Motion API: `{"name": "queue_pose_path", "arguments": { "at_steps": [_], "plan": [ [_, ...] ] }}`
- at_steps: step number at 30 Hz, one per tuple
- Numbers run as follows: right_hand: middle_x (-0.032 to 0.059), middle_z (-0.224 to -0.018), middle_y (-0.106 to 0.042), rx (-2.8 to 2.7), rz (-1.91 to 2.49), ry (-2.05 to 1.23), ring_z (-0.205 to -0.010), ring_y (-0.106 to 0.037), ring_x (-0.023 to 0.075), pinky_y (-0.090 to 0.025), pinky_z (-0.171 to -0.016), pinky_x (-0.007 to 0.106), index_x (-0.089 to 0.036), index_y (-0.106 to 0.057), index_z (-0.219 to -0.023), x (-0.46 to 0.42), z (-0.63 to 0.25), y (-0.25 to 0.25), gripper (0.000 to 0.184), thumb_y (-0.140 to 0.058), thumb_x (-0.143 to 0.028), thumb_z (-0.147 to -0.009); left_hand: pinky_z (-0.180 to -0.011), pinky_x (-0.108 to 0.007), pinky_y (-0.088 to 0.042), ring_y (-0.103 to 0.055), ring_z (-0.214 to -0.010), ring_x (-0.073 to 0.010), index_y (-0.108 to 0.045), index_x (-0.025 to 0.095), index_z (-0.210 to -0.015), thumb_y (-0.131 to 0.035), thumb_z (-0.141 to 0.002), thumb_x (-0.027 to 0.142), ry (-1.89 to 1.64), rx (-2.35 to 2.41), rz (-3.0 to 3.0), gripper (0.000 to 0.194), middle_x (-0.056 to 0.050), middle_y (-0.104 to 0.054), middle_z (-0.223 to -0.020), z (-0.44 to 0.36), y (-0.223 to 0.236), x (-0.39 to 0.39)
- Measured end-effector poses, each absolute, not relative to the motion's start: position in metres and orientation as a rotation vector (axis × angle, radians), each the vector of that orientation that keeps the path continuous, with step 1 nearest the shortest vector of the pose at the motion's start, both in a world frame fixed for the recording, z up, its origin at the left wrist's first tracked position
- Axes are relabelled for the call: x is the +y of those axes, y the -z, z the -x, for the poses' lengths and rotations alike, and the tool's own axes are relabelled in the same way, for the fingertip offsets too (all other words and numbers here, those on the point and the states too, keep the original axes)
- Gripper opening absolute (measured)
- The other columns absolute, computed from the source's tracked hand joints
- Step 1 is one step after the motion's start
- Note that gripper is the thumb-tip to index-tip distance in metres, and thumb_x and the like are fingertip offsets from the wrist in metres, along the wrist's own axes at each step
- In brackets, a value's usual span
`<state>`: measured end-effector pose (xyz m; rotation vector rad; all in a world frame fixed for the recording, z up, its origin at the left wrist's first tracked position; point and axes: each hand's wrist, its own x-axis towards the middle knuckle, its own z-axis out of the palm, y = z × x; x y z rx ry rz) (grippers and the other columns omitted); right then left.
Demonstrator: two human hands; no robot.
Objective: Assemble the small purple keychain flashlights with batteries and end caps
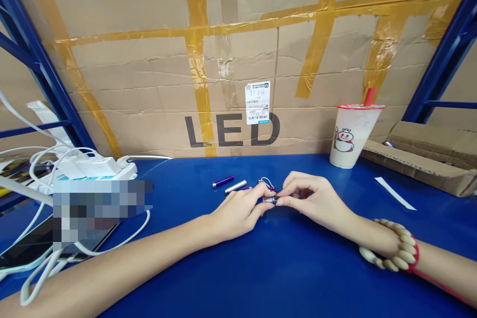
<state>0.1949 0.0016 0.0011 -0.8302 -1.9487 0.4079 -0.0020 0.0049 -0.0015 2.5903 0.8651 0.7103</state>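
Both my hands meet at the middle of the blue table [283, 268]. My left hand [238, 211] and my right hand [311, 198] pinch the two ends of a small battery-like cylinder [270, 199]. A thin metal clip or ring [265, 181] sticks up just behind my fingers. A purple tube [222, 181] and a silver tube [235, 187] lie on the table a little behind my left hand. On my right wrist sits a bead bracelet [395, 252].
A cup with a red straw [352, 134] stands at the back right. A taped cardboard sheet marked LED [231, 59] leans behind the table. White power strip and cables [93, 166] and a phone [33, 246] lie at left. A cardboard box [425, 156] and a white strip [395, 193] lie at right.
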Motion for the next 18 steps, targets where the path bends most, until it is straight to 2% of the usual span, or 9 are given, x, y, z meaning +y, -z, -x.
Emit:
{"name": "queue_pose_path", "arguments": {
  "at_steps": [8, 18],
  "plan": [
    [0.0023, -0.064, -0.055, -1.854, 1.042, -0.724, -0.043, -0.041, 0.0044, -0.031, -0.041, 0.021, -0.013, -0.061, -0.055, 0.0034, -0.1916, -0.0022, 0.028, -0.070, -0.037, -0.064, -0.071, -0.021, -0.042, -0.057, -0.074, -0.0115, -0.048, 0.017, -0.096, -0.039, -0.091, 0.028, -0.793, 0.855, -2.606, 0.015, -0.001, -0.060, -0.083, 0.0015, 0.0032, 0.0055],
    [-0.0002, -0.062, -0.051, -1.775, 1.074, -0.931, -0.040, -0.042, 0.0035, -0.030, -0.042, 0.021, -0.011, -0.058, -0.058, 0.0037, -0.1919, -0.0005, 0.033, -0.070, -0.042, -0.062, -0.075, -0.024, -0.042, -0.058, -0.081, -0.0131, -0.049, 0.018, -0.114, -0.036, -0.093, 0.027, -0.768, 0.923, -2.646, 0.027, -0.003, -0.061, -0.102, -0.0009, 0.0011, 0.0036]
  ]
}}
